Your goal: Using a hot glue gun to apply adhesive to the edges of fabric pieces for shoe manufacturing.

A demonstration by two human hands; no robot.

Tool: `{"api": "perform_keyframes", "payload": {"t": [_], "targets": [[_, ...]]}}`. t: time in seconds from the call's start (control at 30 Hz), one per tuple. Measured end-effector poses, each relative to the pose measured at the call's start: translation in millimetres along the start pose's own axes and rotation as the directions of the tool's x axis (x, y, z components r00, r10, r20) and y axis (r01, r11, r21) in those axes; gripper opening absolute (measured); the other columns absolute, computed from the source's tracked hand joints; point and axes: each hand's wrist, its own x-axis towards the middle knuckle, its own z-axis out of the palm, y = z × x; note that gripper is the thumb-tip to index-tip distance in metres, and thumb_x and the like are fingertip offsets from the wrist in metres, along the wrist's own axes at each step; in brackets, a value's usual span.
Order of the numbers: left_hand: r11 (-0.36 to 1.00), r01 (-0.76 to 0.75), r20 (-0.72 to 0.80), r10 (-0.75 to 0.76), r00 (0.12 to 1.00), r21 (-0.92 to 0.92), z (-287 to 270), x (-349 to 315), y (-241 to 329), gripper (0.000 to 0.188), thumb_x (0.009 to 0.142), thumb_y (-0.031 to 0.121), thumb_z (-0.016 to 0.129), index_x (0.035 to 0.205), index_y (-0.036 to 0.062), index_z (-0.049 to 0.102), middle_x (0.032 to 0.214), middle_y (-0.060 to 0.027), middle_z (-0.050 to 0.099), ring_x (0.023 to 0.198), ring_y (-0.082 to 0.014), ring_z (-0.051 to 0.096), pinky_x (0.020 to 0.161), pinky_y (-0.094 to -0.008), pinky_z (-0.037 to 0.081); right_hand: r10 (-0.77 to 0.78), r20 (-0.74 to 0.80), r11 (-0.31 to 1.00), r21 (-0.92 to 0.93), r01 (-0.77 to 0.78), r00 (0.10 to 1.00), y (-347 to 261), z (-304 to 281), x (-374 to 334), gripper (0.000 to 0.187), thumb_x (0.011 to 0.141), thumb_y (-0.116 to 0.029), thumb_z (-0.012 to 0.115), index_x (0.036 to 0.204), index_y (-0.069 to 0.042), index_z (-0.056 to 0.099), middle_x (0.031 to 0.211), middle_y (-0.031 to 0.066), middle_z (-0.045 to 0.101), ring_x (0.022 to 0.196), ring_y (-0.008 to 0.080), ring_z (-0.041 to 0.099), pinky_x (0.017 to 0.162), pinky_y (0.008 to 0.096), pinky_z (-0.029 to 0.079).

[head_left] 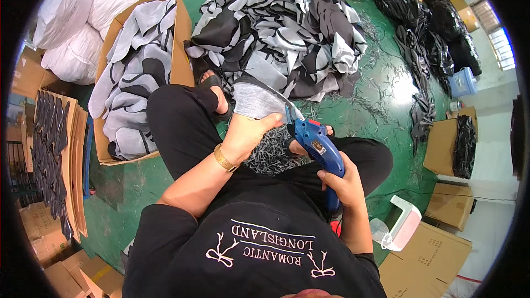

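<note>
My right hand (346, 181) is wrapped round the handle of a blue electric fabric cutter (313, 142) with a red button. The cutter's head points away from me and meets the right edge of a light grey fabric piece (254, 100) with a dark border. Between thumb and fingers, my left hand (249, 133) grips the near side of that piece, its thumb close to the cutter head. Beyond lies a big heap of grey and black fabric pieces (281, 36). Fabric trimmings (270, 152) are piled on the floor below my hands.
At left stands an open cardboard box (181, 38) filled with similar pieces. White sacks (72, 58) rest behind it. Thin scraps (381, 96) litter the green floor (395, 149). To the right are black plastic bags (441, 27), a pink-and-white device (402, 223) and flat cardboard (425, 262).
</note>
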Motion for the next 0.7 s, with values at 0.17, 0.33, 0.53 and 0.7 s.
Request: {"api": "perform_keyframes", "payload": {"t": [0.17, 0.33, 0.53, 0.7], "targets": [[0.999, 0.024, 0.071, -0.026, 0.997, 0.023, -5, 1, 4, 0.036, 0.082, -0.003, 0.064, 0.116, -0.0001, 0.052, 0.104, -0.0070, 0.060, 0.091, -0.0160, 0.061, 0.077, -0.0308, 0.055, 0.011, 0.006, 1.000, 0.021, -0.011, 1.000, -2, -1, -1, 0.039, 0.075, -0.007, 0.072, 0.108, 0.002, 0.053, 0.074, 0.0030, 0.057, 0.058, 0.0085, 0.054, 0.052, 0.0235, 0.045], [0.981, 0.114, 0.170, -0.140, 0.975, 0.155, -12, 3, 17, 0.051, 0.079, -0.003, 0.067, 0.124, 0.0053, 0.044, 0.110, -0.0055, 0.056, 0.098, -0.0172, 0.060, 0.079, -0.0330, 0.056, 0.032, 0.044, 0.999, 0.021, -0.033, 0.999, 1, -6, 0, 0.037, 0.075, -0.006, 0.071, 0.107, 0.001, 0.054, 0.075, 0.0026, 0.057, 0.058, 0.0088, 0.054, 0.052, 0.0237, 0.045], [0.961, 0.153, 0.322, -0.224, 0.920, 0.229, -22, 6, 27, 0.043, 0.079, -0.003, 0.065, 0.120, 0.0014, 0.052, 0.102, -0.0033, 0.060, 0.087, -0.0117, 0.059, 0.072, -0.0269, 0.053, 0.036, 0.110, 0.996, 0.072, -0.044, 0.993, -5, -5, 10, 0.037, 0.074, -0.005, 0.071, 0.107, 0.001, 0.054, 0.075, 0.0026, 0.056, 0.058, 0.0092, 0.054, 0.052, 0.0242, 0.045], [0.955, 0.252, 0.275, -0.288, 0.917, 0.159, -13, 0, 29, 0.051, 0.079, -0.002, 0.067, 0.126, 0.0040, 0.049, 0.106, -0.0038, 0.061, 0.093, -0.0133, 0.061, 0.075, -0.0288, 0.054, -0.133, 0.035, 0.971, 0.207, 0.123, 0.991, -13, 3, 26, 0.039, 0.076, -0.008, 0.072, 0.110, 0.002, 0.054, 0.087, 0.0055, 0.063, 0.065, 0.0084, 0.056, 0.056, 0.0233, 0.048]]}}
